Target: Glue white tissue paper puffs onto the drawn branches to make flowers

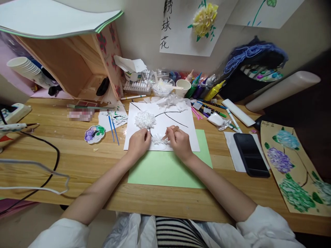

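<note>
Three large handwritten Chinese characters (166,24) — 绣球花 — run down a white sheet (179,43) on the wall, the topmost cut by the view's edge. Dark writing (268,124) atop a tan painting (297,174) is too small to read.

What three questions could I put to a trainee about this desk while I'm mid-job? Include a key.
1. True or false: the black rectangular phone lies right of the pale green paper sheet.
2. Which hand is nearer the full, round, white tissue-like flower? A, right; B, left.
3. How many thin blue-handled paintbrushes lie beside the white, flower-shaped, paint-smeared palette?

Key: 1, true; 2, B, the left hand; 3, two.
</note>
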Available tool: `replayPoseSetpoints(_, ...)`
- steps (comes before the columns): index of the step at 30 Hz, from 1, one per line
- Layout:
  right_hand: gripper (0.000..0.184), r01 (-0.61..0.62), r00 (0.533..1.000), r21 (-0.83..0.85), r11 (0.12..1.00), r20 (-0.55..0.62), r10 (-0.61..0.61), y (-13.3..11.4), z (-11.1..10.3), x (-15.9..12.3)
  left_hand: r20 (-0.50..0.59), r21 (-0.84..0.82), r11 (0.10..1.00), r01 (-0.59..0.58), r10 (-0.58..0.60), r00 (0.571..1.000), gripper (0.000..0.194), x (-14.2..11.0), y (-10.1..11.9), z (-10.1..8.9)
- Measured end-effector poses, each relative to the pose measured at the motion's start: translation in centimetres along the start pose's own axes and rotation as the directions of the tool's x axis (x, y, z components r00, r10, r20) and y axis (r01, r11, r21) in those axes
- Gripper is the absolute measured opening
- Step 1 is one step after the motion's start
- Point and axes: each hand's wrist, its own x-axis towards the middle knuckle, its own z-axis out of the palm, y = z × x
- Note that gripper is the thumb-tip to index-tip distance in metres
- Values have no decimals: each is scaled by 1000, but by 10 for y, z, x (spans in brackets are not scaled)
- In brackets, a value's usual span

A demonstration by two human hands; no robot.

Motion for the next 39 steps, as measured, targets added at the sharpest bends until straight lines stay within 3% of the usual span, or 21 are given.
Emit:
replayPoseSetpoints(5,39,-43,997,30,999,73,41,-2,-2,10,10,20,1000,-11,11,1000,26,0,0,0)
replayPoseSetpoints(12,26,177,983,38,983,-54,-175,-2,-12,-10,-19,39,999,-33,34,999,25,-1,-1,2)
replayPoseSetpoints(17,22,247,967,21,969,-70,-245,3,-12,-17,-27,28,999,-42,42,999,25,-1,-1,2)
replayPoseSetpoints(26,23,261,960,38,965,-118,-255,2,-20,-22,-33,30,998,-58,59,998,25,-1,-2,4)
replayPoseSetpoints(39,26,170,985,29,985,-36,-169,12,-8,-22,2,48,998,-38,38,999,27,-1,-1,2)
